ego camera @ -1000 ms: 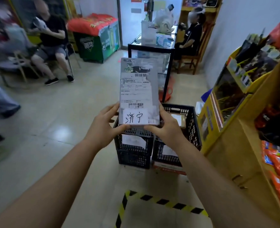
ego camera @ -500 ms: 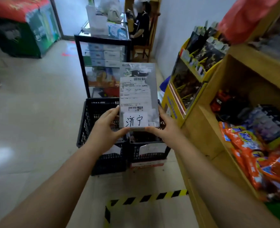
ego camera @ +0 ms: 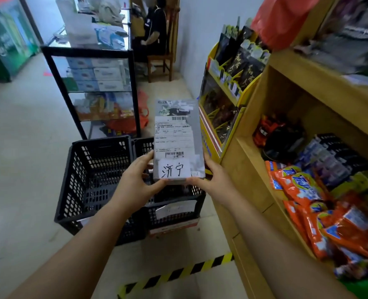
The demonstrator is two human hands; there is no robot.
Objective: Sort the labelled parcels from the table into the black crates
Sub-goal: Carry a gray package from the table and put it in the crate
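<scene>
The floor here is pale, glossy tile (ego camera: 21,130), with a strip of yellow-and-black hazard tape (ego camera: 176,271) stuck across it near the person's feet. Along the right wall runs a light wooden shelf unit (ego camera: 271,117) stocked with orange snack bags (ego camera: 312,190); beyond it stands a yellow cardboard display rack (ego camera: 213,143) of dark packets. Farther back is a black-framed glass cabinet (ego camera: 92,89) filled with boxes, and behind that a seated person in dark clothes (ego camera: 155,29) on a wooden chair.

Two black perforated plastic crates (ego camera: 96,182) sit side by side on the tile, touching. The right-hand one carries a white paper slip on its front wall; its writing is too blurred to read.

There is one parcel in sight: a flat grey rectangular package (ego camera: 177,139) with a printed shipping label and a white handwritten tag at its near end. It is held in the air, tilted up to face the camera, over the right-hand crate. The left hand (ego camera: 137,184) grasps its near left corner, thumb under the bottom edge and fingers behind. The right hand (ego camera: 213,180) grasps the near right corner the same way.
</scene>
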